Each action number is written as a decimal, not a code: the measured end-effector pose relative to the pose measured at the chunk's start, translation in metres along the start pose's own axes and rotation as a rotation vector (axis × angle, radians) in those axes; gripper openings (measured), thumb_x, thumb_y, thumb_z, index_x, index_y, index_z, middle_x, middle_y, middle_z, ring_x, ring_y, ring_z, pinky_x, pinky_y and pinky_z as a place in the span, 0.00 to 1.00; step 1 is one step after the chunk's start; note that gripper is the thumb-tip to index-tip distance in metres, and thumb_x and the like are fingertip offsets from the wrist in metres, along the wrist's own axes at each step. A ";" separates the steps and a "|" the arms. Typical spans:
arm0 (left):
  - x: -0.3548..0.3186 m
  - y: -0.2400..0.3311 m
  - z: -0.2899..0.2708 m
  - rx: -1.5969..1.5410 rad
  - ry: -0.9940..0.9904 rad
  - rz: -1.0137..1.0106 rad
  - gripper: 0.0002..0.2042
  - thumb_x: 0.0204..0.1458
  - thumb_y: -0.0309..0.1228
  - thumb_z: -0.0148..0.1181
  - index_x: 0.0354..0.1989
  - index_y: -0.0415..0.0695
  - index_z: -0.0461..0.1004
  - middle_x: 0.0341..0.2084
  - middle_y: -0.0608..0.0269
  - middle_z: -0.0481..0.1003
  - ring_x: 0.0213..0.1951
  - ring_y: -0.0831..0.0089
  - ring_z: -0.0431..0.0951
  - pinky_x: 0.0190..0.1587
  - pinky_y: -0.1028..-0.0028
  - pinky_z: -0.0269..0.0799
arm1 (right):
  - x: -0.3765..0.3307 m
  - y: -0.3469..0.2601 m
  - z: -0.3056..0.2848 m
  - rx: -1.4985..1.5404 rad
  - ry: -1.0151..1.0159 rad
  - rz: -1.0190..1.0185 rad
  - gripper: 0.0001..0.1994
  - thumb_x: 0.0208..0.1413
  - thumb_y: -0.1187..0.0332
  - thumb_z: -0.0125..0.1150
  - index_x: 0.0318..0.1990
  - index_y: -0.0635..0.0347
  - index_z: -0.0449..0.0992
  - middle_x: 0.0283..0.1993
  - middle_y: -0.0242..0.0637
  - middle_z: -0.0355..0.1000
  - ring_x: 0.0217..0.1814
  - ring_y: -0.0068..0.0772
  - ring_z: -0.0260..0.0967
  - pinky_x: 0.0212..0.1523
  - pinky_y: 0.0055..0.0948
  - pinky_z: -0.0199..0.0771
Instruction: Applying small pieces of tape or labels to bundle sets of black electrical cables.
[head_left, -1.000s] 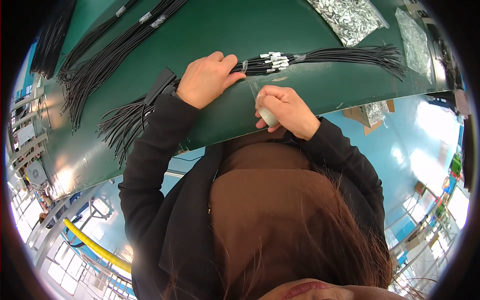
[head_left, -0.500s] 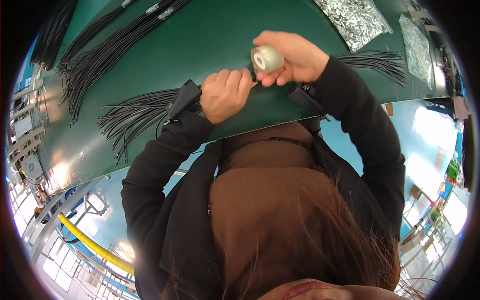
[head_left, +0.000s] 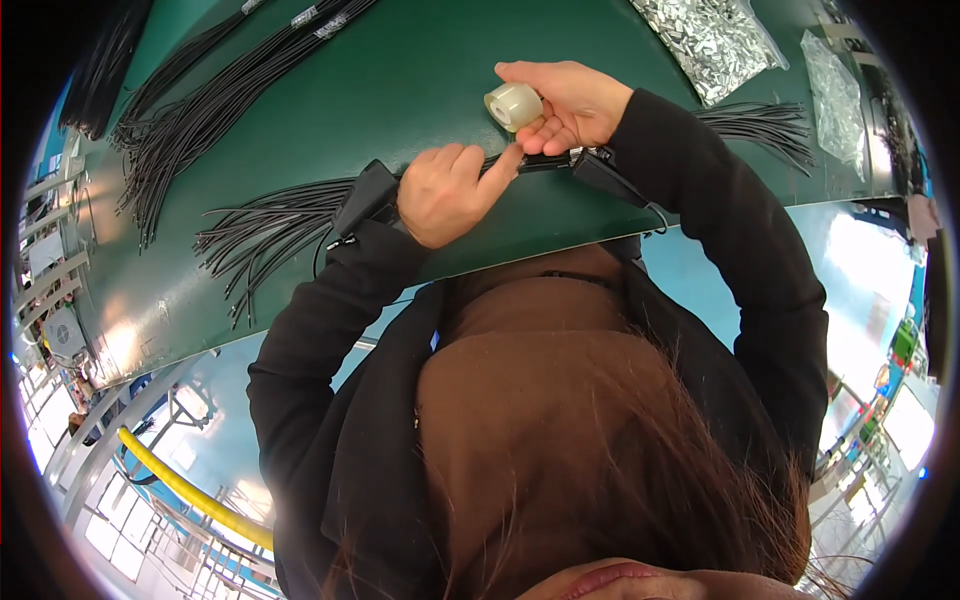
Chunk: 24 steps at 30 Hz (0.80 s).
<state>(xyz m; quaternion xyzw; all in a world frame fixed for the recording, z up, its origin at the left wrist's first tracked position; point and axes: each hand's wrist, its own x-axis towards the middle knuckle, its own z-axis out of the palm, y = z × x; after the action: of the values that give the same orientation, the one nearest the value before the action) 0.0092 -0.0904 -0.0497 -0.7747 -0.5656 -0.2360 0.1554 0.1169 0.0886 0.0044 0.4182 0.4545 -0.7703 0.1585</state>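
Observation:
A bundle of thin black cables [head_left: 280, 212] lies across the near part of the green table, its loose ends fanned out on both sides. My left hand [head_left: 445, 195] is closed around the middle of it, thumb stretched to the right along the cables. Just above the bundle, my right hand [head_left: 578, 108] holds a roll of clear tape [head_left: 514, 107] between thumb and fingers, palm turned up. Tape seems to run from the roll down to my left thumb, though the strip is hard to make out. A silvery band shows on the cables beside my right wrist.
More black cable bundles [head_left: 215, 105] with silvery bands lie at the far left of the green table [head_left: 430, 75]. At the far right are a clear bag of small metal pieces [head_left: 712, 48] and a crumpled clear bag [head_left: 835, 105]. The table's near edge runs before my body.
My right hand and the tape roll have shifted slightly left, and the roll has turned. My left thumb now reaches out to the right. More of the bundle shows between the hands.

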 end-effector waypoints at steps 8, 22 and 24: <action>0.025 -0.006 -0.014 -0.373 -0.185 -0.209 0.14 0.45 0.34 0.66 0.41 0.45 0.77 0.19 0.62 0.68 0.20 0.67 0.72 0.23 0.71 0.68 | 0.005 -0.017 0.015 -0.974 0.398 -0.115 0.24 0.62 0.48 0.45 0.29 0.62 0.73 0.22 0.40 0.72 0.18 0.30 0.71 0.15 0.27 0.68; 0.069 -0.049 -0.034 -1.184 -0.584 -0.664 0.12 0.51 0.32 0.63 0.41 0.38 0.78 0.25 0.64 0.78 0.26 0.81 0.74 0.29 0.79 0.68 | -0.018 0.118 0.025 -0.543 0.556 -0.762 0.21 0.56 0.70 0.58 0.56 0.64 0.64 0.38 0.37 0.72 0.34 0.20 0.71 0.30 0.20 0.71; 0.080 -0.051 -0.048 -1.225 -0.671 -0.747 0.13 0.53 0.32 0.62 0.43 0.36 0.77 0.25 0.69 0.76 0.23 0.87 0.68 0.24 0.83 0.62 | -0.009 0.102 0.033 -0.351 0.439 -0.751 0.21 0.56 0.69 0.59 0.56 0.64 0.64 0.39 0.37 0.72 0.35 0.21 0.71 0.31 0.20 0.72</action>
<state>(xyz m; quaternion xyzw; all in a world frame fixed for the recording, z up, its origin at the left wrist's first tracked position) -0.0287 -0.0344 0.0326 -0.5109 -0.5743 -0.2959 -0.5671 0.1693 0.0049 -0.0387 0.3447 0.7205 -0.5793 -0.1626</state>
